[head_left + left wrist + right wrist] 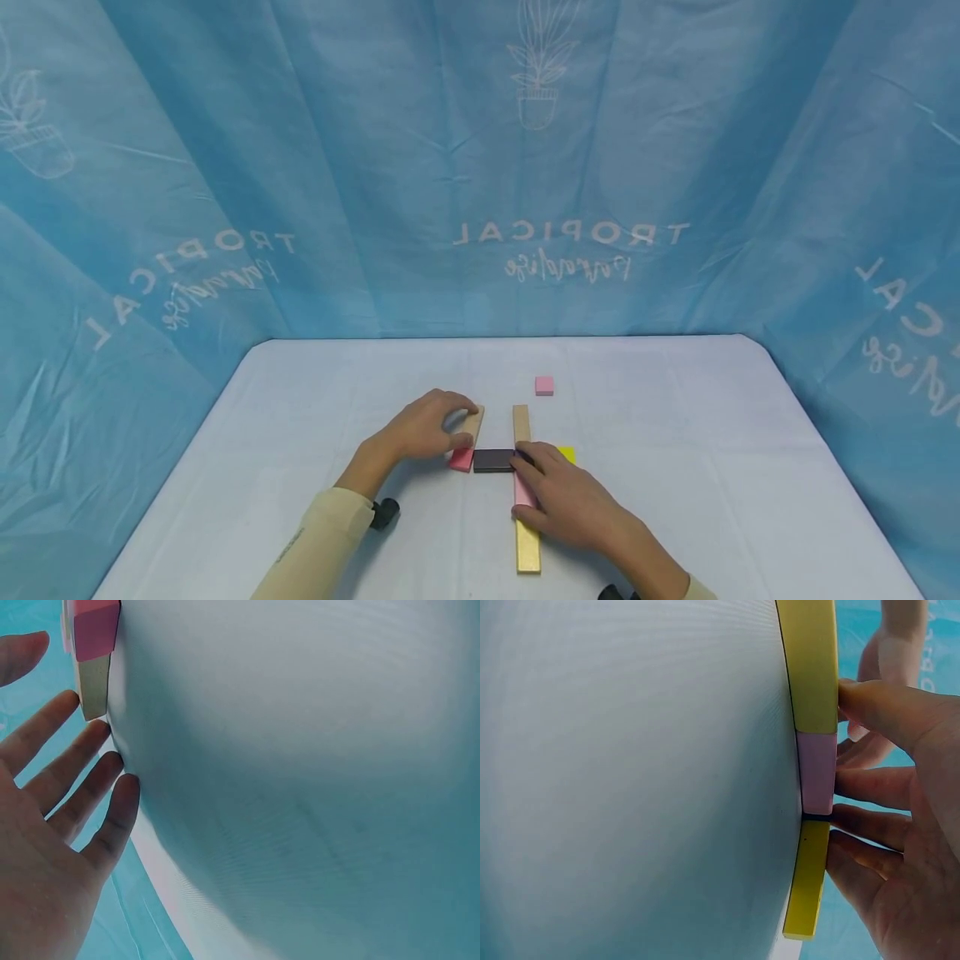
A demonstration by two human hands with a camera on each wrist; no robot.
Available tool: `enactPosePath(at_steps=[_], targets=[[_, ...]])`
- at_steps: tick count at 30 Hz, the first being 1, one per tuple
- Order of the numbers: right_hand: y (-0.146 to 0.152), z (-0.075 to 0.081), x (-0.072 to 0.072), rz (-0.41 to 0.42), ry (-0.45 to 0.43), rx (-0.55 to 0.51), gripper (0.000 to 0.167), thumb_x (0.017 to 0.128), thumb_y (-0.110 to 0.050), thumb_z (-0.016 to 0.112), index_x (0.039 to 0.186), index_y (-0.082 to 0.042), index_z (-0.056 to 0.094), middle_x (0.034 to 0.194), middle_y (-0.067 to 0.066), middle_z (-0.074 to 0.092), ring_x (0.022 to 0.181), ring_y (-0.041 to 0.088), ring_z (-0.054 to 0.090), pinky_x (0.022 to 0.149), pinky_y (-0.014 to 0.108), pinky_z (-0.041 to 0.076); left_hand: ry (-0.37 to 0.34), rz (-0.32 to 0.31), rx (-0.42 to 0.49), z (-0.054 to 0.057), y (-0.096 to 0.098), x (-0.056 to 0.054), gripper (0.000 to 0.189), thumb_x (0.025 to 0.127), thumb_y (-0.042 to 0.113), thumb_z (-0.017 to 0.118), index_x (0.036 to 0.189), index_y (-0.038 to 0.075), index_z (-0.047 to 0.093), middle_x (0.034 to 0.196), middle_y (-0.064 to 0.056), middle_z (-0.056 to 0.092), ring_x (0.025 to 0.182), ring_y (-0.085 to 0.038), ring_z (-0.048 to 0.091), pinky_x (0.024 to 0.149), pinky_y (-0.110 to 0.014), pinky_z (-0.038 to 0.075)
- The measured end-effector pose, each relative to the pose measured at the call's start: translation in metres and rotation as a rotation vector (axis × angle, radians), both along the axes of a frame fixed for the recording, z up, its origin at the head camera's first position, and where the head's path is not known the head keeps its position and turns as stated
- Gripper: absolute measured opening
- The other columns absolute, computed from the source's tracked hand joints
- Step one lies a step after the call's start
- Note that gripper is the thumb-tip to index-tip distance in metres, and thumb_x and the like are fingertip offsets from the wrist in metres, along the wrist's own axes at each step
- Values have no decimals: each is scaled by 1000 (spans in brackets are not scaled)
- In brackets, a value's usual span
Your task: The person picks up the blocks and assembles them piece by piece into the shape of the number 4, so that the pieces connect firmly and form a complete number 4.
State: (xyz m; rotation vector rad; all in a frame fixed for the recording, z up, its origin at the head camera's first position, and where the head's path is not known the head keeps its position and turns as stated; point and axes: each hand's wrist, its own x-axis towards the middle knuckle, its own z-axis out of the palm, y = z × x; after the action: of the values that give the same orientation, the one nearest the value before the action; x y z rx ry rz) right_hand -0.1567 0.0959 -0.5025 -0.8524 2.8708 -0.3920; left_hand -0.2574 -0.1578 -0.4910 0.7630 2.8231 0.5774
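Note:
My left hand (431,427) arches beside a light wooden block (472,425), fingertips at its far end and thumb near its join with a red block (461,460). In the left wrist view, those fingers are spread and fairly straight. A black block (492,461) lies between the red block and a lengthwise row. This row has a second wooden block (521,421), a pink block (524,493) and a gold block (528,550). My right hand (566,500) rests along the row, thumb touching the gold block and fingers partly hiding the middle. A yellow block (807,881) sits beside its fingers.
A small pink square block (544,386) lies apart, farther back on the white table (660,400). Blue printed curtain (360,208) hangs behind the table and at both sides.

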Motion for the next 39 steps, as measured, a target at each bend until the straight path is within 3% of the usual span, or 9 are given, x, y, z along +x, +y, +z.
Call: enactPosePath(at_steps=[18, 28, 39], targets=[[1, -1, -1, -2, 1, 7, 72, 88, -61, 56, 144, -17, 46, 152, 1, 32, 138, 20, 28, 104, 42, 36, -39, 56, 32, 1, 5, -11, 45, 86, 41, 64, 126, 20, 62, 126, 2, 59, 118, -18, 51, 100, -42, 39], [1, -2, -1, 2, -3, 1, 72, 88, -60, 56, 144, -17, 46, 152, 1, 32, 138, 20, 29, 103, 42, 38, -34, 65, 54, 6, 13, -13, 43, 87, 34, 64, 127, 19, 61, 126, -1, 58, 114, -19, 52, 98, -44, 41], [1, -3, -1, 8, -9, -2, 72, 88, -59, 57, 144, -16, 46, 151, 2, 33, 137, 20, 29, 103, 43, 38, -13, 50, 68, 9, 21, -23, 40, 90, 31, 62, 127, 16, 61, 127, 0, 59, 113, -21, 55, 95, -43, 44]])
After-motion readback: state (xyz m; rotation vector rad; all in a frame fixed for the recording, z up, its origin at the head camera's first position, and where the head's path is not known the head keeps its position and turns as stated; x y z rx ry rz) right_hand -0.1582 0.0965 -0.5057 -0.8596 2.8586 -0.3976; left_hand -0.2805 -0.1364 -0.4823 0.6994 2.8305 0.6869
